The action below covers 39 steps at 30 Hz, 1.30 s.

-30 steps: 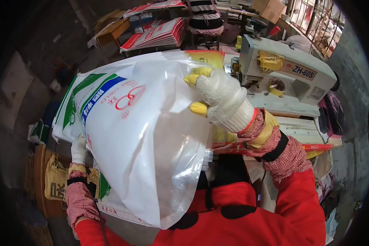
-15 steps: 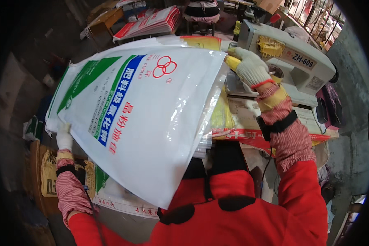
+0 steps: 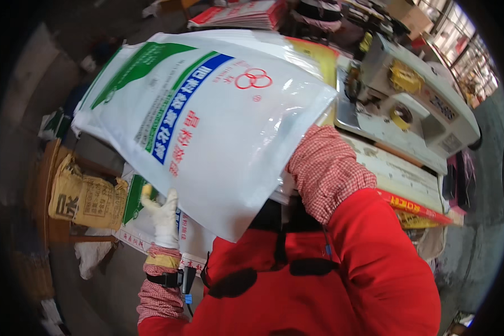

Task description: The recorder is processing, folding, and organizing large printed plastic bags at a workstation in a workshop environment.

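A large white woven sack (image 3: 229, 151) with green, blue and red print spreads across the middle, its lower corner hanging by my lap. My left hand (image 3: 163, 215), in a white glove, is open beside the sack's lower left edge, thumb and fingers apart, above another printed white sack (image 3: 133, 204). My right forearm in a checked red sleeve (image 3: 333, 173) reaches in at the sack's right edge. The sack hides my right hand, so its fingers do not show. Beneath the upper sack lie more white sacks (image 3: 246, 38) in a stack.
A grey sewing machine (image 3: 423, 101) stands on the right, with a pale worktable (image 3: 403, 165) in front of it. Red-and-white sacks (image 3: 243, 14) are piled at the back. On the left, a tan sack (image 3: 87, 196) lies over a wooden stand (image 3: 50, 168).
My left hand has let go of the sack's left corner and moved right and nearer. My right hand has left the sack's upper right corner and gone out of sight at its right edge.
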Each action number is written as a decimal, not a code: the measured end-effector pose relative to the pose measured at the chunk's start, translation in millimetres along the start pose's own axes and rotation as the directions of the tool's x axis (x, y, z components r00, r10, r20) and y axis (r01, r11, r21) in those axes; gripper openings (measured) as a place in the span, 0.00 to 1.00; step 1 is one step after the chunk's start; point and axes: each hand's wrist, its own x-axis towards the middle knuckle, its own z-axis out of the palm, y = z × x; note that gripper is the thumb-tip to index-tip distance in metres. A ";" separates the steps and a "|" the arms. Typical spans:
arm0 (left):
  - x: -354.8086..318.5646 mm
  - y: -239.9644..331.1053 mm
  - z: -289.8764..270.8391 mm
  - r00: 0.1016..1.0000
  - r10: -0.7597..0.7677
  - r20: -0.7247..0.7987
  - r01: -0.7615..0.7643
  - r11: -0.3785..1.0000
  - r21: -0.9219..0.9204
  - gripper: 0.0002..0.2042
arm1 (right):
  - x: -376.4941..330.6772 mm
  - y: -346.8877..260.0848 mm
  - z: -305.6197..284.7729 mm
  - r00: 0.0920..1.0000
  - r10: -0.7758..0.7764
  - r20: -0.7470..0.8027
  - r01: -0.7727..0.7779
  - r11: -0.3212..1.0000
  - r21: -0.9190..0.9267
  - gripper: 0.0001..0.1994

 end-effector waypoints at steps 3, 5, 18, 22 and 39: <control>-8.2 -4.6 -6.4 0.982 -0.190 0.018 0.190 0.973 -0.133 0.27 | -7.9 -8.8 -16.0 0.999 -0.046 0.015 0.046 0.999 -0.019 0.12; -22.6 9.0 -17.7 0.929 -0.293 0.226 0.334 0.927 -0.172 0.27 | -0.6 -2.4 -9.8 0.996 -0.080 0.047 0.081 0.997 -0.020 0.12; 3.3 38.5 -74.5 0.987 -0.087 0.138 0.101 0.991 -0.093 0.15 | 60.0 -15.3 -46.7 0.972 -0.026 -0.234 0.085 0.965 0.248 0.25; -23.4 36.6 -92.9 0.994 -0.085 0.072 0.088 0.995 -0.045 0.19 | 68.6 -39.3 -12.6 0.993 0.053 0.106 -0.050 0.998 -0.037 0.31; -74.3 -36.8 -104.3 0.975 -0.107 -0.193 0.155 0.955 0.252 0.10 | -35.3 -34.9 76.8 0.831 0.553 0.061 -0.552 0.806 0.216 0.19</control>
